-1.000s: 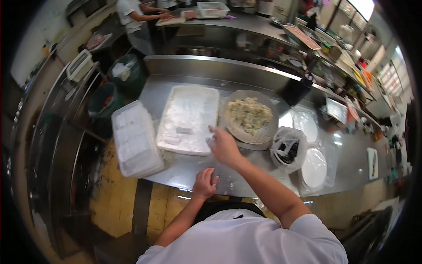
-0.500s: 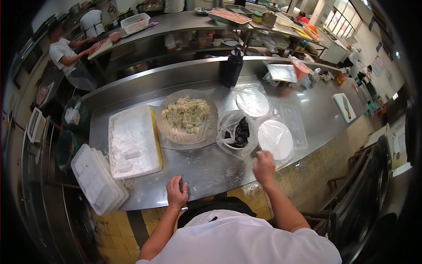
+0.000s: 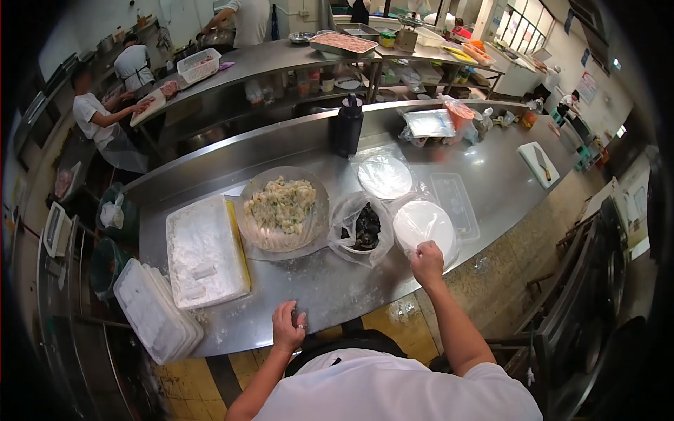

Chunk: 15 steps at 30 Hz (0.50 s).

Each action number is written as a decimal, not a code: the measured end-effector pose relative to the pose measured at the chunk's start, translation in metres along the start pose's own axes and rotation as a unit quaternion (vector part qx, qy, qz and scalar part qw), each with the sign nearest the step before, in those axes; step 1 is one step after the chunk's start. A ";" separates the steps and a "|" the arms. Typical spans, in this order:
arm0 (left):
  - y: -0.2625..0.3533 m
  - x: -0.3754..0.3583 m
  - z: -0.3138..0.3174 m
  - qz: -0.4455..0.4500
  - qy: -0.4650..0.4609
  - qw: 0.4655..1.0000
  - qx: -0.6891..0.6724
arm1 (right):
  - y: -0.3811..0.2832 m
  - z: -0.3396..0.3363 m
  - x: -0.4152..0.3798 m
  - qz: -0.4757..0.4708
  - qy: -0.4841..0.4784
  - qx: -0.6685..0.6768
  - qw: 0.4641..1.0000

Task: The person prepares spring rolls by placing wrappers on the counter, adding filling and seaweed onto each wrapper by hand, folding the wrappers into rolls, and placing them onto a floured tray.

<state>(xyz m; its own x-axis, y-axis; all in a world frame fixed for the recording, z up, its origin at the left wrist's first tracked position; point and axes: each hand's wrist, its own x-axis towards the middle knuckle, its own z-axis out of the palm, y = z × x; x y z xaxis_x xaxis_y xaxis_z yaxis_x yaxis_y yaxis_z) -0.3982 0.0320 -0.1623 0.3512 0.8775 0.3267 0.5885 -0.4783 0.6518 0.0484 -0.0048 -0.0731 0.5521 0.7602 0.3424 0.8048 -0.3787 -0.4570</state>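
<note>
My right hand [image 3: 427, 264] is closed in a pinch at the near edge of a stack of thin white rounds [image 3: 423, 226], which look like dough wrappers, in clear plastic. What its fingertips hold is hidden. My left hand [image 3: 288, 325] rests by the table's front edge, fingers stretched and holding nothing. Left of the rounds, a plastic-lined bowl [image 3: 388, 247] contains dark, wet-looking black pieces [image 3: 366, 228]. Farther left is a wide bowl [image 3: 321, 221] of pale chopped filling with green bits [image 3: 282, 203]. A second wrapped white stack [image 3: 385, 177] lies behind.
A white-powdered tray [image 3: 202, 245] holds two small pieces at left, beside stacked plastic containers [image 3: 156, 309]. A black bottle [image 3: 348, 126] stands at the back. A clear lid [image 3: 455, 207] and a board with a knife [image 3: 538, 165] lie right. A co-worker [image 3: 98, 116] handles meat across the way.
My right hand has moved from the front of the wrapped rounds onto their near edge. My left hand stays near the table edge. The camera view has shifted, lowering the table in frame.
</note>
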 end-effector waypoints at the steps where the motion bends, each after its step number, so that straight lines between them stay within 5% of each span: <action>1: 0.000 -0.001 0.000 -0.002 0.000 1.000 -0.002 | -0.002 0.000 -0.001 -0.002 0.012 0.023 1.000; 9: -0.005 -0.004 -0.004 -0.033 -0.017 0.998 -0.045 | -0.048 -0.023 -0.005 0.097 -0.013 0.052 0.994; 15: 0.013 0.004 -0.014 -0.058 -0.011 0.996 -0.072 | -0.093 -0.016 -0.036 -0.157 0.038 0.114 0.980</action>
<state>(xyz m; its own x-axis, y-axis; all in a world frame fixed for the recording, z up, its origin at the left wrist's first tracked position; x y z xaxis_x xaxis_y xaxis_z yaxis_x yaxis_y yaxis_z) -0.3994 0.0300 -0.1429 0.3034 0.9249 0.2289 0.5157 -0.3614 0.7768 -0.0428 -0.0055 -0.0295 0.3074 0.7752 0.5518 0.8725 0.0018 -0.4885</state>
